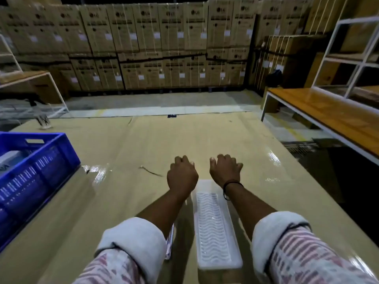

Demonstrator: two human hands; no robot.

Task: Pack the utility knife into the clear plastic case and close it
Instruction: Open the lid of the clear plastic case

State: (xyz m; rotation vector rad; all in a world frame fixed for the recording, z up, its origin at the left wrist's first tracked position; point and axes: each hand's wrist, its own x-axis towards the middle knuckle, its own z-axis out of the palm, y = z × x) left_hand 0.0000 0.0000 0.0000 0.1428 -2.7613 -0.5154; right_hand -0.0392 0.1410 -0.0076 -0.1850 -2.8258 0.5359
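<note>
Clear plastic case [217, 230] | lies between wrists, behind curled empty fingers [185, 160] | both hands

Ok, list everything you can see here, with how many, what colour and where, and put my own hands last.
Clear plastic case: one, clear with wavy ribbing, on the table between the forearms.
Flat packet: one, pale, partly hidden under the left forearm; cannot identify.
Crate: one, blue, table's left edge.
Table: one, tan, glossy.
Cardboard boxes: many, brown, stacked along the far wall.
Bench: one, wood with white frame, right.
Shelf frame: one, white, far right.
Utility knife: none visible.
Left hand: curled, knuckles up.
Right hand: curled, black wristband.
</note>
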